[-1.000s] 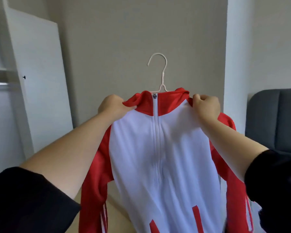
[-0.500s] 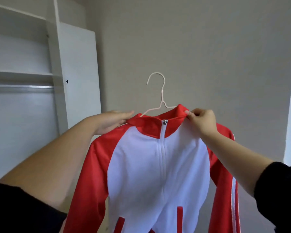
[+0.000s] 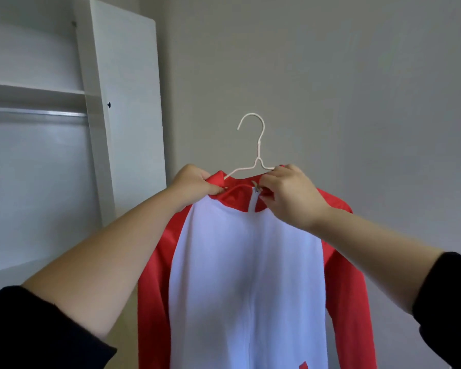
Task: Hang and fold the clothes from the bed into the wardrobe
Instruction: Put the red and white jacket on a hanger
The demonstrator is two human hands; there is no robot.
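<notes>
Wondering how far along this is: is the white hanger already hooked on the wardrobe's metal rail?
No: the thin white hanger stands free before the grey wall, well right of the silver wardrobe rail.

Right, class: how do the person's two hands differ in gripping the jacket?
The left hand fists the red collar at one side; the right hand pinches at the zip top. The left hand sits at the collar's edge, the right hand at its middle. Both hold the jacket on its hanger.

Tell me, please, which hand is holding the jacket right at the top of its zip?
The right hand, pinching the collar beside the top of the zip. The left hand grips the collar's outer edge, away from the zip.
</notes>
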